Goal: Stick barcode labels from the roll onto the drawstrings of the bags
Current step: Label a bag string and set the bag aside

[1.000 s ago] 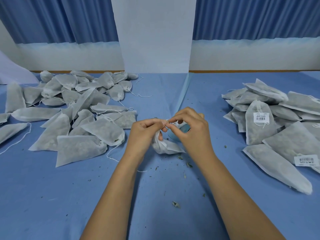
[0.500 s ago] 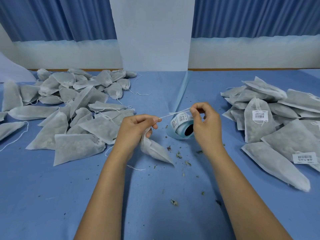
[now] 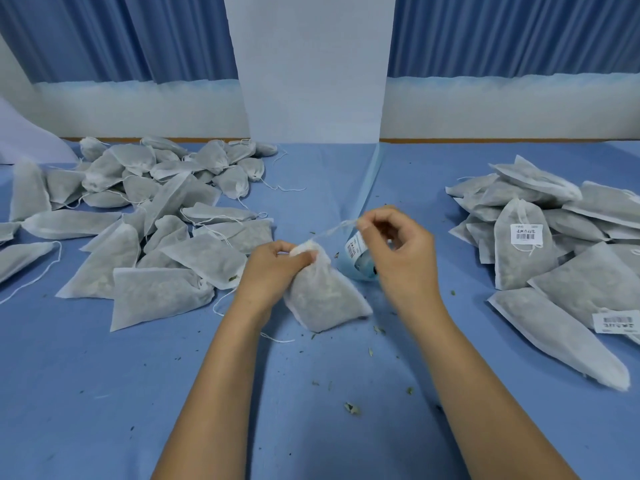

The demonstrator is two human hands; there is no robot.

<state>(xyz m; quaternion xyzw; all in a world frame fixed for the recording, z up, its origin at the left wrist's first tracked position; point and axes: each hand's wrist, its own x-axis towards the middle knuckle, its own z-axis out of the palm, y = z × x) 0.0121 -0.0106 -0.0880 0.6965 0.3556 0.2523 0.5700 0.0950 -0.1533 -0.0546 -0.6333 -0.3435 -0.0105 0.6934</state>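
Observation:
A white mesh bag point(image 3: 322, 296) filled with dried herbs lies on the blue table in front of me. My left hand point(image 3: 273, 268) grips its gathered neck. My right hand point(image 3: 398, 251) pinches the bag's white drawstring point(image 3: 334, 232) and holds it stretched up and to the right. Behind my right hand stands the label roll point(image 3: 358, 259), blue-backed with barcode labels, partly hidden by my fingers.
A heap of bags without labels point(image 3: 145, 216) fills the left of the table. A pile of bags point(image 3: 554, 251) lies at the right, two of them showing barcode labels. Herb crumbs point(image 3: 351, 407) dot the blue cloth point(image 3: 86, 393) near me. A white post point(image 3: 311, 64) stands behind.
The bag has dropped from hanging at my left hand and now lies broad side up on the table. My right hand keeps the drawstring pulled out to the right.

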